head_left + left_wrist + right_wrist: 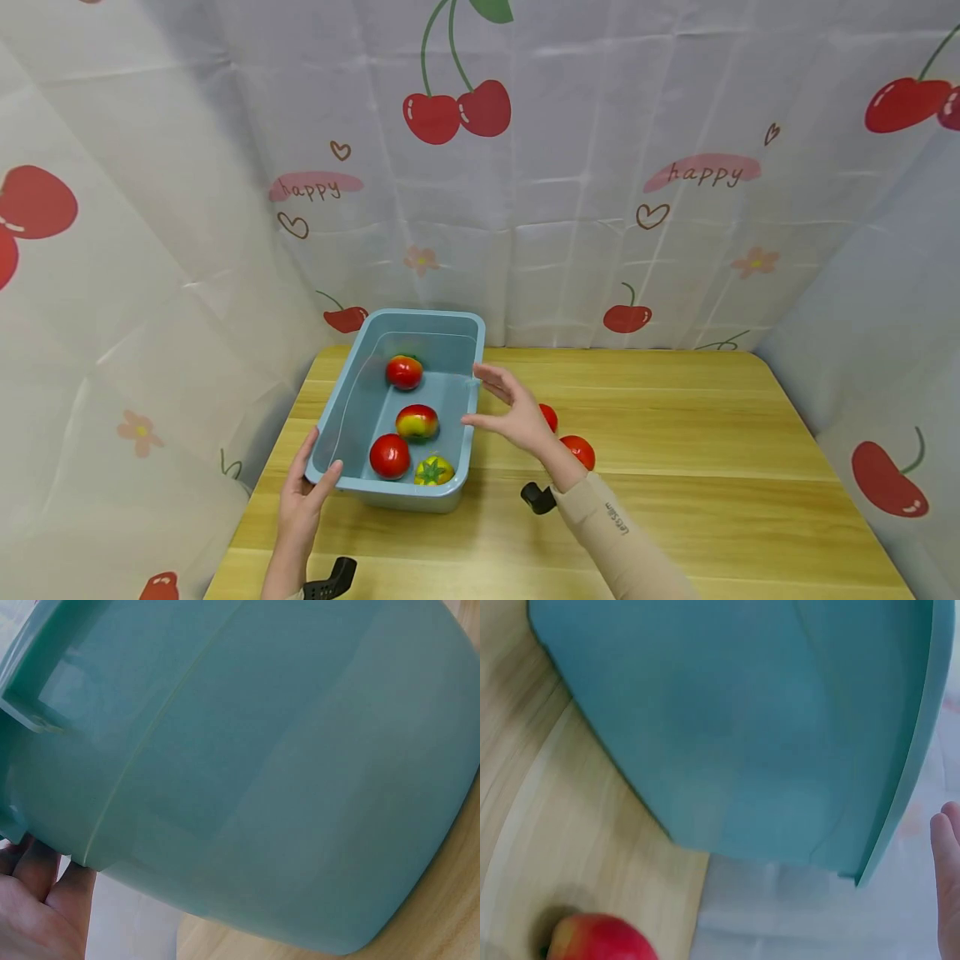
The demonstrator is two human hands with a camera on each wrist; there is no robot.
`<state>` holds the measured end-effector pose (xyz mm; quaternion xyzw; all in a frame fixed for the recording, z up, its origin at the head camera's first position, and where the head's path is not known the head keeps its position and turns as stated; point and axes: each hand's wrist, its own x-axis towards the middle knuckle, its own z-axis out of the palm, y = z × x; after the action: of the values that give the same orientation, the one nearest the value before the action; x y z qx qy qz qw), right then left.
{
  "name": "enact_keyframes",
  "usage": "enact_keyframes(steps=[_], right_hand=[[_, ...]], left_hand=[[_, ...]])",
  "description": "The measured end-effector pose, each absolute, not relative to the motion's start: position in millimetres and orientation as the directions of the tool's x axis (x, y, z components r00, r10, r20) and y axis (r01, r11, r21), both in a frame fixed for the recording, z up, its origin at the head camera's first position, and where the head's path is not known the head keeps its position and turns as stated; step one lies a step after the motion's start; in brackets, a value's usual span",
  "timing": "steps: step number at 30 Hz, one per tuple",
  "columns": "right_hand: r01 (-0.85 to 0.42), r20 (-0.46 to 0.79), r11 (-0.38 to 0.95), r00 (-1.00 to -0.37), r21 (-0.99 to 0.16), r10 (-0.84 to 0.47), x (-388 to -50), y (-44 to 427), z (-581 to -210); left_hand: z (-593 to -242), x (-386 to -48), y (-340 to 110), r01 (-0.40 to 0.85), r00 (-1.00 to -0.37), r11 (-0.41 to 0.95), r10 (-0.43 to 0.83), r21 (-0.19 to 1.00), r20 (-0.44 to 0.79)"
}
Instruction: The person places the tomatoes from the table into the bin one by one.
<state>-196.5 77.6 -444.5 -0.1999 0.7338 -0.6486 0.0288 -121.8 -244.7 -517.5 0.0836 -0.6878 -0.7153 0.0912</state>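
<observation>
"What's on the right arm?"

"A long right sleeve (pixel 633 554) in beige cloth, lightly creased, reaching to the wrist."

"Any marking?"

"Dark lettering (pixel 617 518) runs lengthwise just behind the cuff. It's small, so I can't swear to it, but it looks like 'Let's Slim'."

"And the wrists?"

"Black gear on both. The right-wrist device (pixel 537 498) is stubby, with a rounded end. On the other side, a dark strap (pixel 318 591) carries an angled black block (pixel 343 572)."

"The left sleeve (pixel 297 595)?"

"Only a pale sliver, beside the strap."

"Gloves?"

"The left hand (pixel 300 504) is bare; so is the right hand (pixel 519 414)."
</observation>
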Motion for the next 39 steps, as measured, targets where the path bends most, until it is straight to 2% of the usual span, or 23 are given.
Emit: enact_keyframes(steps=[10,21,32,39], right_hand=[[-0.338,0.321,0.031,-0.917,-0.941,-0.238,-203,101,-461],[-0.242,0.236,0.017,-0.956,-0.97,-0.172,-199,123,-477],[-0.221,0.213,0.042,-0.968,-0.974,-0.134,-194,141,-497],[-0.158,0.151,0.091,-0.985,-0.983,-0.079,-196,158,-526]], left_hand=[[-518,-122,-244,0.016,-0.968,-0.038,-0.252,0.999,0.006],[-517,-122,-245,0.002,-0.968,-0.023,-0.249,1.0,-0.004],[-517,-123,-244,0.015,-0.966,-0.022,-0.26,1.0,0.009],[-516,-123,-244,0.019,-0.967,-0.024,-0.255,1.0,0.013]])
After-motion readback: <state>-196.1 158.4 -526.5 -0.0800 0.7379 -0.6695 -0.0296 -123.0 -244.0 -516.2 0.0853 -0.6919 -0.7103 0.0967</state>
